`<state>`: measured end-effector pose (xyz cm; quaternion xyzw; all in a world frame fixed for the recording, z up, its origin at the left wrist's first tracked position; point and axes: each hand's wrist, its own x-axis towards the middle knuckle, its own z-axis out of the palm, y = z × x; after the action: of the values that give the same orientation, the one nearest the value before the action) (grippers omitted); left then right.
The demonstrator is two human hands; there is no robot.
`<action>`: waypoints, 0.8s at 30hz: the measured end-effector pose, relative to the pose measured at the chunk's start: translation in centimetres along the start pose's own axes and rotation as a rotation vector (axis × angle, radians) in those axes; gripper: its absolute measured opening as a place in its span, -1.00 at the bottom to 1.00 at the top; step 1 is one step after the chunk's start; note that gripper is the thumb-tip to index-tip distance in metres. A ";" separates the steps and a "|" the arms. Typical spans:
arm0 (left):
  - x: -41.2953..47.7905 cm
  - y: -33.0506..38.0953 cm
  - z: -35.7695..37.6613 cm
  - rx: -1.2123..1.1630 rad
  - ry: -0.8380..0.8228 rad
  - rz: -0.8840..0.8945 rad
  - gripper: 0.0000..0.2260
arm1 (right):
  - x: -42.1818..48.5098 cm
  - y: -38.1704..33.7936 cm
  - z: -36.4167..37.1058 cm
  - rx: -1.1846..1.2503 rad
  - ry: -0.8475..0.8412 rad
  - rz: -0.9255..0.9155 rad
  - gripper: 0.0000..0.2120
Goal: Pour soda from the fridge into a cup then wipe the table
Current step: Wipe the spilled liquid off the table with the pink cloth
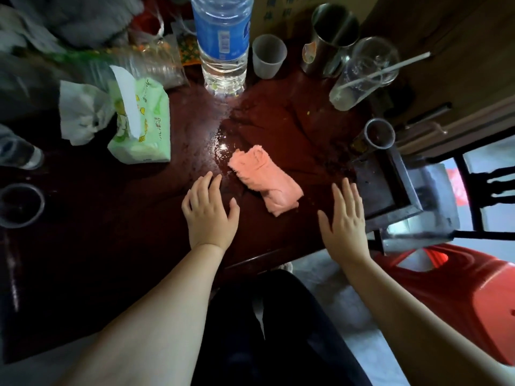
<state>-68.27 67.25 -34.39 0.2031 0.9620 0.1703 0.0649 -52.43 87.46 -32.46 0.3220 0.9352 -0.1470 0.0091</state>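
Lying folded on the dark red-brown wooden counter (139,218), the pink terry cloth (266,188) sits at the middle of the frame between the two hands and touches neither. The left grip (210,210) is wide, fingers straight and spread just left of the cloth, holding nothing. The right grip (344,218) is wide too, flat with fingers together near the counter's right edge; I cannot tell whether either palm presses the wood. A wet, shiny patch (220,143) spreads just above the cloth. At upper centre stands a large clear plastic bottle with a blue label (223,43), with clear liquid in it. Just right of it is a small translucent plastic cup (267,55) that looks empty. Further right are a steel tumbler (331,37) and a tall clear glass (362,73) with a white straw (390,68) in it. A small metal cup (379,133) at centre right is dark inside, its contents unclear. An opened green tissue pack (142,121) lies at centre left.
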 end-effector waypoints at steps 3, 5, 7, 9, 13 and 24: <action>-0.2 0.1 -0.4 -0.048 0.010 0.005 -0.49 | 0.0 0.4 0.4 -0.045 -0.025 0.071 -0.37; -0.2 0.7 -0.7 -0.089 0.030 -0.015 -0.46 | 0.1 0.1 0.8 -0.079 -0.020 0.078 -0.37; 0.2 2.6 -1.1 -0.080 0.029 -0.022 -0.44 | 0.1 0.0 0.8 -0.080 -0.017 0.083 -0.37; 1.0 5.7 -0.9 -0.042 -0.058 -0.004 -0.41 | 0.2 0.3 0.8 -0.083 -0.019 0.072 -0.37; 2.2 11.5 1.4 -0.047 -0.236 -0.144 -0.25 | 0.2 0.8 0.7 -0.087 -0.042 0.034 -0.36; 3.2 12.1 2.3 0.177 -0.204 0.242 -0.37 | 0.0 2.5 0.5 -0.157 -0.134 -0.204 -0.38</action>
<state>-66.25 79.67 -32.42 0.3386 0.9302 0.0703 0.1231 -50.95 89.22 -33.60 0.2129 0.9690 -0.0948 0.0818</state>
